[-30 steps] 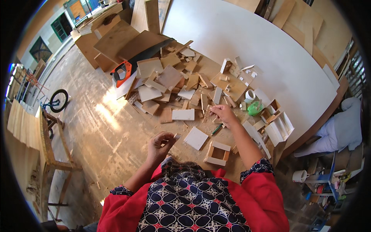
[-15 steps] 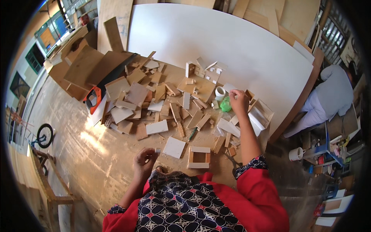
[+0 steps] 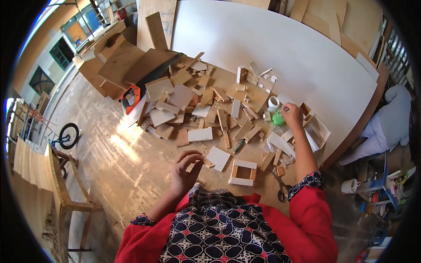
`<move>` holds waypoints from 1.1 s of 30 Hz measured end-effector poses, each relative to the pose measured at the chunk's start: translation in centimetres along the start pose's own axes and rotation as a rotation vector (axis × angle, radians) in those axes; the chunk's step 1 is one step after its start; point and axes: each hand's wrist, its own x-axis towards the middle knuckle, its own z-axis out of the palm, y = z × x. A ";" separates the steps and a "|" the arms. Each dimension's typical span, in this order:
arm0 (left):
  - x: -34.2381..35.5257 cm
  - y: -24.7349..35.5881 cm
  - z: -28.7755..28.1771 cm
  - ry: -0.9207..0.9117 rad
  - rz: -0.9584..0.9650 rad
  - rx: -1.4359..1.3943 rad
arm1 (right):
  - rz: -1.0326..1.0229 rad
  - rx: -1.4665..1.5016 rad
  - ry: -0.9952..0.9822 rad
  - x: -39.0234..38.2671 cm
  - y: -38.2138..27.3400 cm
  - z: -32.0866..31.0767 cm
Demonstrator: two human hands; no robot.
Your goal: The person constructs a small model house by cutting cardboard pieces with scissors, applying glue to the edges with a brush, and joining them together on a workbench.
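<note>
The left hand [image 3: 186,170] is pinching a small wooden piece [image 3: 210,164]. The right hand [image 3: 294,117] is overlapping rounded green plastic [image 3: 277,119], grip unclear.

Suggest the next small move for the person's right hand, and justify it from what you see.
Probably, the right hand should close its fingertips on the green plastic: they appear right at it, though contact is unclear, while the left hand seems to pinch a small piece near the white square panel.
</note>
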 end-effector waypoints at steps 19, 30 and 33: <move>3.5 4.1 -0.6 0.096 0.486 0.128 | 0.009 1.463 -0.034 -16.1 -21.7 -11.0; 4.8 5.1 -0.1 0.048 0.580 0.045 | -0.177 1.143 0.079 -18.1 -21.8 -11.6; 4.8 4.9 0.0 0.055 0.573 0.015 | -0.343 0.910 0.145 -17.8 -22.0 -12.2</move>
